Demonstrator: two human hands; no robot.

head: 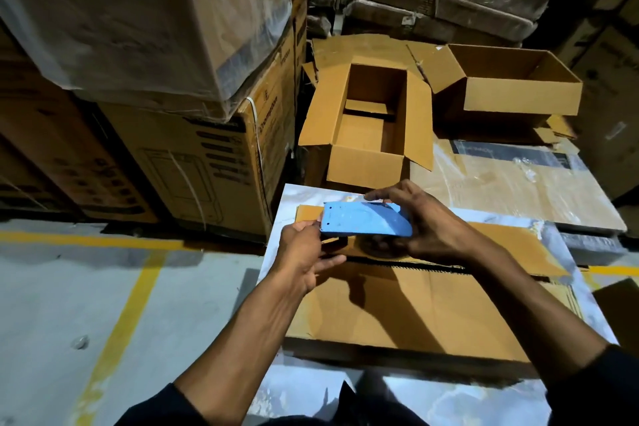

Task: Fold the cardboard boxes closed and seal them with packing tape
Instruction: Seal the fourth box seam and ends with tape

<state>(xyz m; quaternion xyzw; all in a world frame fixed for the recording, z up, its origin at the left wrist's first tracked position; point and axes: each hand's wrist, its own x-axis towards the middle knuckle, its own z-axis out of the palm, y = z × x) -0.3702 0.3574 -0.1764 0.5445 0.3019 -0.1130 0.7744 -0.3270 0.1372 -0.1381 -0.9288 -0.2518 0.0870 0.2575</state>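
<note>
— Left hand (304, 252)?
— Closed on the near-left end of the blue tape dispenser (367, 220), thumb and fingers pinching its edge.
— Right hand (423, 221)?
— Wrapped round the dispenser's right end, fingers curled over the top edge, thumb side below. Gripping, not spread.
— Roll of tape?
— Dark round shape just under the blue plate; too shadowed for more.
— Dispenser's place?
— Held in the air above the flattened cardboard (408, 308) on the plastic-wrapped surface (287, 197), close to the near flap seam.
— Boxes?
— Two, both open. Tall open box (366, 135) straight ahead beyond the hands, flaps splayed outward, inside bare. Wide open box (511, 86) farther back on the right, flaps up, standing on more wrapped cardboard. No tape visible on either.
— Surroundings?
— Printed cartons (193, 156) stacked at left, yellow floor lines (131, 308) on grey concrete.
</note>
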